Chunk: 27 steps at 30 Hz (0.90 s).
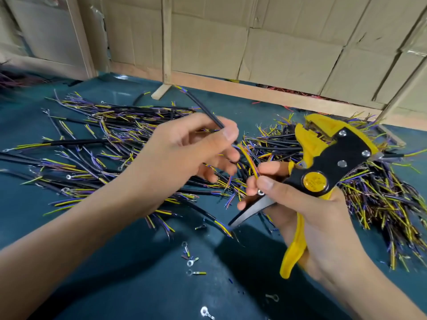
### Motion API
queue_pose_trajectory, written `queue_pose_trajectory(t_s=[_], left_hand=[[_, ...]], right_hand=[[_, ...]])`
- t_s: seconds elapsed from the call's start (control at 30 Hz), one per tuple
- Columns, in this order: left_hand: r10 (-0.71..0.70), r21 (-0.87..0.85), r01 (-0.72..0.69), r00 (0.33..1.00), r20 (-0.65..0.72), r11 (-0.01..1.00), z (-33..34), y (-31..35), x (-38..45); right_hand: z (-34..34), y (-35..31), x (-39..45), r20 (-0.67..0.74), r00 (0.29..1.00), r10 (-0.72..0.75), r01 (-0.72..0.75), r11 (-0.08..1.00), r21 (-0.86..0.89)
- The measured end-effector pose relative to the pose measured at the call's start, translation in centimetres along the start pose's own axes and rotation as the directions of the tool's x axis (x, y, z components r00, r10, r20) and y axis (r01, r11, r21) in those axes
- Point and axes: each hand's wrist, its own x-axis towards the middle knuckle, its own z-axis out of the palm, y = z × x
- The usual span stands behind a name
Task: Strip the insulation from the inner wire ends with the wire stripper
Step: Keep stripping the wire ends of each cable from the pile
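My left hand point(182, 148) pinches a black sheathed cable point(203, 107) that runs up and away from my thumb. Its thin yellow and purple inner wires point(248, 159) fan out toward my right hand. My right hand point(307, 213) grips a yellow and black wire stripper point(323, 167), jaws pointing up and left, and its thumb and forefinger pinch a yellow inner wire near its end. The stripper's jaws hold nothing.
Two heaps of cut cables with yellow and purple inner wires cover the dark green table point(115, 273), the left cable pile point(111, 139) and the right cable pile point(381, 199). Loose ring terminals point(190, 262) lie near the front. Cardboard panels point(277, 42) on wooden frames wall the back.
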Motion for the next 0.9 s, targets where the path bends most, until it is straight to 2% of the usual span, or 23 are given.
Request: queue_pose_trajectory(t_s=[0.03, 0.07, 0.1, 0.13, 0.17, 0.2, 0.27, 0.4, 0.57, 0.7, 0.83, 0.9], left_hand=[[0.023, 0.219, -0.041, 0.996, 0.085, 0.975, -0.6, -0.2, 0.1], [0.017, 0.480, -0.119, 0.977, 0.212, 0.869, -1.5, -0.3, 0.3], [-0.063, 0.695, -0.213, 0.935, 0.348, 0.687, -2.5, -0.4, 0.4], [-0.195, 0.804, -0.301, 0.871, 0.450, 0.513, -3.3, -0.4, 0.5], [-0.328, 0.842, -0.342, 0.807, 0.490, 0.417, -3.9, -0.4, 0.5], [-0.414, 0.855, -0.339, 0.765, 0.494, 0.393, -4.2, -0.4, 0.4], [-0.428, 0.844, -0.337, 0.746, 0.510, 0.418, -4.1, -0.5, 0.5], [-0.275, 0.797, -0.417, 0.782, 0.559, 0.436, -3.9, -1.1, 0.5], [-0.041, 0.705, -0.419, 0.844, 0.535, 0.572, -3.7, -0.3, 0.4], [0.091, 0.617, -0.357, 0.903, 0.419, 0.702, -3.8, 0.6, 0.3], [0.181, 0.599, -0.354, 0.926, 0.331, 0.719, -3.7, 0.4, 0.3], [0.171, 0.548, -0.305, 0.944, 0.283, 0.779, -3.6, 0.3, 0.3]], right_hand=[[-0.1, 0.1, 0.2, -0.035, 0.999, -0.025, 0.023, 0.998, -0.064], [-0.4, 0.1, 0.3, -0.093, 0.994, -0.058, 0.044, 0.987, -0.153], [-0.6, 0.1, 0.4, -0.130, 0.987, -0.095, 0.061, 0.967, -0.249], [-0.8, 0.1, 0.5, -0.154, 0.981, -0.120, 0.065, 0.944, -0.323], [-1.0, -0.1, 0.7, -0.171, 0.975, -0.140, 0.067, 0.925, -0.375], [-1.1, -0.2, 0.7, -0.185, 0.971, -0.152, 0.068, 0.917, -0.394], [-1.3, -0.5, 0.9, -0.204, 0.968, -0.148, 0.059, 0.919, -0.390], [-1.5, -0.7, 1.1, -0.219, 0.970, -0.108, 0.032, 0.945, -0.325], [-1.8, -0.5, 1.3, -0.243, 0.970, -0.030, -0.028, 0.973, -0.231], [-1.8, -0.6, 1.3, -0.263, 0.964, -0.022, -0.044, 0.970, -0.240], [-1.4, -0.7, 1.3, -0.272, 0.960, -0.062, -0.018, 0.959, -0.283], [-1.2, -0.7, 1.2, -0.265, 0.961, -0.084, 0.002, 0.955, -0.297]])
